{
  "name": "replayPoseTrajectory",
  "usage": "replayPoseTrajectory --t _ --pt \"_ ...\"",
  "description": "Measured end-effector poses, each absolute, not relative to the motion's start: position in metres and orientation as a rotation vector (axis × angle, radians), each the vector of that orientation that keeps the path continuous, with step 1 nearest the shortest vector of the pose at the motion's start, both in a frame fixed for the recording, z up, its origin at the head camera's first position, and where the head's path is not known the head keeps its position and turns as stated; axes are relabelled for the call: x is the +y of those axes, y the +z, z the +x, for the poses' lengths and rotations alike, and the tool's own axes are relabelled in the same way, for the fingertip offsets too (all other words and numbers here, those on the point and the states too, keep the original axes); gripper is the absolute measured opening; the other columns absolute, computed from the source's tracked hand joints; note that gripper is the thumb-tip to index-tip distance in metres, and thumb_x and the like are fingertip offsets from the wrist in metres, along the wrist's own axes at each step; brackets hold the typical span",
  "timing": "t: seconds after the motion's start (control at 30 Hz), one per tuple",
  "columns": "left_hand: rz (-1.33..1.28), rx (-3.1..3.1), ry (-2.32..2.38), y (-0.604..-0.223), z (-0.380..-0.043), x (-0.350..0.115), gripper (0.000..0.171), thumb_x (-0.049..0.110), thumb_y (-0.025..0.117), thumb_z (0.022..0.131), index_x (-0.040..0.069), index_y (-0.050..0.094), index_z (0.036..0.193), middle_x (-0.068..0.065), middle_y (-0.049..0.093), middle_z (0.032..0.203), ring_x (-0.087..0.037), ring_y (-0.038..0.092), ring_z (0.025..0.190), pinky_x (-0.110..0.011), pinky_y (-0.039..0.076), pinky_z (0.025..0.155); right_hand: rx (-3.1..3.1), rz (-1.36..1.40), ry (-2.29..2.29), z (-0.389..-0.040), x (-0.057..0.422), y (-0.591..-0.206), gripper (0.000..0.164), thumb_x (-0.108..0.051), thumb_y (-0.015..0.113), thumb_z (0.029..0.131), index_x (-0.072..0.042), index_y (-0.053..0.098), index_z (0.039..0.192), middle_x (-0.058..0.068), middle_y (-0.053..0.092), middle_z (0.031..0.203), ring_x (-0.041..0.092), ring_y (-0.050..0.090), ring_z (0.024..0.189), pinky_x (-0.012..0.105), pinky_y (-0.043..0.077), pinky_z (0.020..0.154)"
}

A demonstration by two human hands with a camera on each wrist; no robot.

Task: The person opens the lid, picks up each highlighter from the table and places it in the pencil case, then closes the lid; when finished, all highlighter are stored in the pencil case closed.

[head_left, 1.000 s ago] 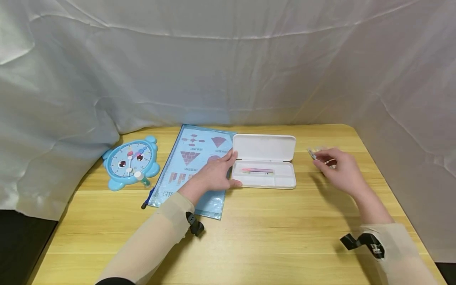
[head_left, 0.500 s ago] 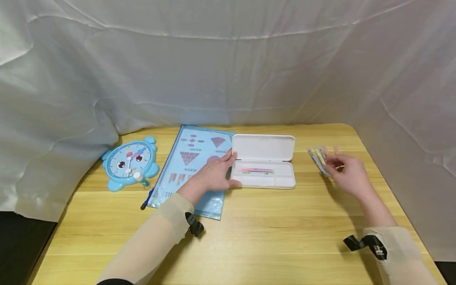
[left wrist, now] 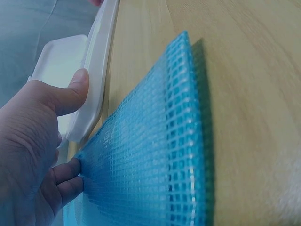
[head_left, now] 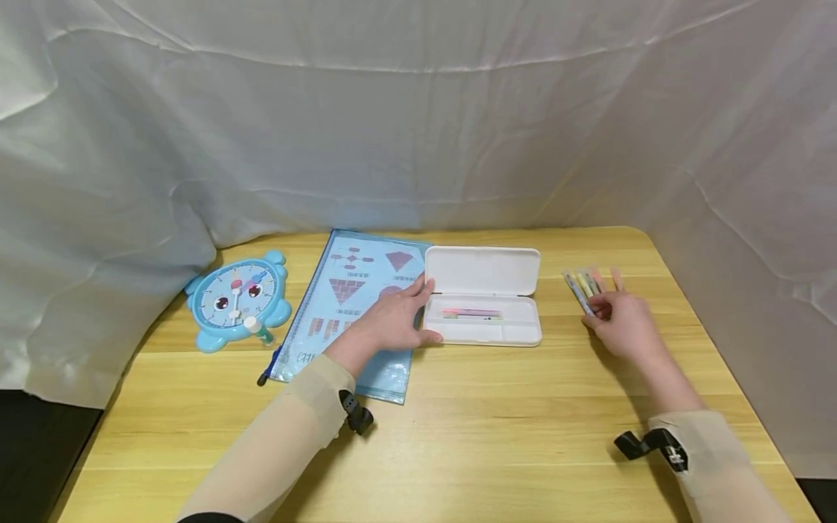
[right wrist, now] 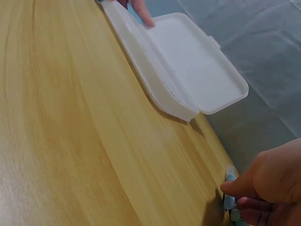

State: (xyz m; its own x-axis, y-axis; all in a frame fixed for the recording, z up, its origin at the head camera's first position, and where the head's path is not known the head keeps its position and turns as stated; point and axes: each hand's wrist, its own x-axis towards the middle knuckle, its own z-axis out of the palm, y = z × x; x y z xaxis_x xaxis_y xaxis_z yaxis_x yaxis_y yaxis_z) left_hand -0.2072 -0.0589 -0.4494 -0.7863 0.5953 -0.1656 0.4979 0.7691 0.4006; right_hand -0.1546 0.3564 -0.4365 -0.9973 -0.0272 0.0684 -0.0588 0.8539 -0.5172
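Pale, creased cloth hangs beyond both hands, and smooth, wood-grained table spreads beneath them. Under the left hand lies a blue pouch, glossy, flat, mesh-textured. That hand's fingers reach apart, touching the near end of the white case: lid back, rigid, round-cornered, slim pink and yellow-green pens inside. And beyond it, the right hand! Thumb and fingers clamp the loose pens, slender sticks fanning past the fingertips, blue, yellow, pink.
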Motion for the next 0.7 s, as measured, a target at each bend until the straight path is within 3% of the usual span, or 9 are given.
replayPoseTrajectory --t 0.43,0.7 --pt "0.843 2.678 0.489 -0.447 -0.2071 -0.0587 0.11 0.068 0.07 0.093 0.014 0.012 0.17 -0.009 0.005 0.176 -0.039 0.042 0.148 -0.049 0.039 0.117 -3.023 0.107 0.84 -0.1591 0.3534 -0.439 0.02 0.0 0.075 0.095 0.015 0.073 0.108 0.017 0.073 0.088 0.038 0.07 0.087 0.06 0.051 0.086" --pt "0.843 2.667 0.494 -0.4473 -0.207 -0.0585 0.11 0.068 0.07 0.093 0.014 0.012 0.17 -0.009 0.004 0.176 -0.04 0.042 0.148 -0.049 0.039 0.117 -2.947 0.002 0.951 -0.1546 0.3567 -0.4373 0.02 -0.001 0.071 0.098 0.013 0.072 0.114 0.02 0.072 0.095 0.03 0.065 0.085 0.033 0.05 0.071"
